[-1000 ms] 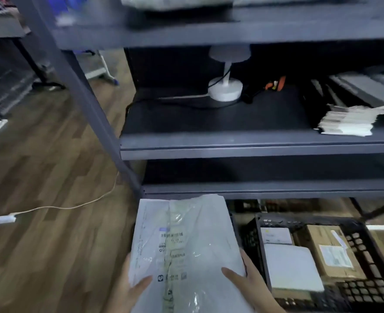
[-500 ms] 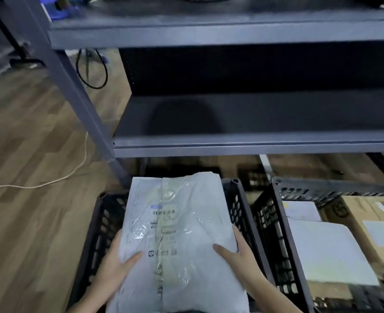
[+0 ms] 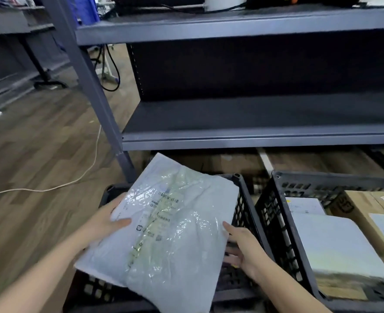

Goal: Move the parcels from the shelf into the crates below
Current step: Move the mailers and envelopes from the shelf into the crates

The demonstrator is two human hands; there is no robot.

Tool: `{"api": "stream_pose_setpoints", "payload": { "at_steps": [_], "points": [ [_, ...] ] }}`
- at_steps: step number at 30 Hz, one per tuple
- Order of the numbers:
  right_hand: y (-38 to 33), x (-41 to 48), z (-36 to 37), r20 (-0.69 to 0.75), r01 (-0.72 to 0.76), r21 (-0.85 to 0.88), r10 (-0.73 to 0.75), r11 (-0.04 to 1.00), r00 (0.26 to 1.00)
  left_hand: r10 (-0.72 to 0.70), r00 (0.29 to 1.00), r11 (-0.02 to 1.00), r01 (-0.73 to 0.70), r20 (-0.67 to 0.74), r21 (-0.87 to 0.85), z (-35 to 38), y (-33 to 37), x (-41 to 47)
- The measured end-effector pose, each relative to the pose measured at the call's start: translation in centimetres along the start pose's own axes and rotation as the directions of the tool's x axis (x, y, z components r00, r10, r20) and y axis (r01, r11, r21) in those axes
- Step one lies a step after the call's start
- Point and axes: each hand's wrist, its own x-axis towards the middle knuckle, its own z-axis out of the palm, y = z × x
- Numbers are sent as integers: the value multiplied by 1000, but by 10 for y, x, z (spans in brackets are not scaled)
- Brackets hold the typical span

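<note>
So, the grey plastic parcel (image 3: pixel 164 227) is held between both hands, tilted, right over the black crate (image 3: pixel 243 208) on the floor. The left hand (image 3: pixel 103 222) is clamped on the parcel's left edge: thumb laid across the top, the other fingers tucked out of sight underneath. The right hand (image 3: pixel 243 247) is set against the opposite edge, thumb tip on the top face and fingers curled in below it, so the bag is gripped from that side too. The parcel is stretched out between the two hands and beyond them, its far corner poking past the crate's back rim toward the grey shelf (image 3: pixel 254 138). Whether its underside is touching the crate can't be told. Just outside the right hand a second crate (image 3: pixel 276 222) is parked, with a white parcel (image 3: pixel 335 242) and a cardboard box (image 3: pixel 364 213) seen inside it. A pale cable (image 3: pixel 51 188) is trailed over the wood floor (image 3: pixel 28 154) out past the left hand.
</note>
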Motion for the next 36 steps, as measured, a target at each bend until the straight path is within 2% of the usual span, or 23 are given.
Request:
{"api": "stream_pose_setpoints", "payload": {
  "at_steps": [2,3,5,7,9,10,11,12,14,16,19,23,25,27,30,34,36],
  "points": [
    [-9,4,-5,11,44,114,-46,993,999,26,998,994,-33,63,107,-16,14,14],
    [-14,3,-5,14,99,96,-101,990,995,41,995,986,-56,95,157,-20,22,20],
    [-18,7,-8,-6,269,-103,-271,958,963,55,989,961,-90,138,262,-24,37,31],
    [-23,12,-14,-89,354,-410,-423,840,902,69,981,946,-122,182,300,-26,49,41],
    [-32,18,-24,-137,294,-702,-528,648,838,101,971,944,-163,217,286,-29,56,48],
    [-40,18,-28,-99,294,-786,-579,545,810,115,966,944,-179,232,278,-30,58,50],
    [-49,18,-33,-5,353,-813,-612,463,791,124,959,942,-194,253,274,-28,60,52],
    [-60,17,-35,122,446,-781,-594,437,795,128,953,937,-207,275,280,-25,64,53],
    [-75,11,-32,324,543,-650,-453,531,831,136,939,924,-236,317,300,-17,70,58],
    [-75,9,-30,395,538,-573,-367,618,843,147,935,917,-251,323,309,-8,73,61],
    [-58,12,-26,360,551,-531,-417,644,835,174,959,905,-245,223,349,-1,74,60],
    [-44,9,-20,288,578,-522,-508,627,811,246,966,829,-165,-83,535,8,57,45],
    [-40,9,-20,286,580,-522,-513,625,809,211,940,902,-82,-269,424,16,43,26],
    [-35,9,-24,272,570,-510,-508,645,817,67,934,986,-8,-351,168,29,24,3],
    [-28,9,-29,241,542,-497,-492,677,836,-79,945,997,82,-317,-4,49,-5,-33],
    [-25,11,-28,206,502,-495,-466,709,861,-125,986,974,101,-113,-201,61,-22,-50],
    [-26,13,-23,191,499,-504,-472,705,861,-98,983,973,61,-158,-224,60,-20,-42]
  ]
}}
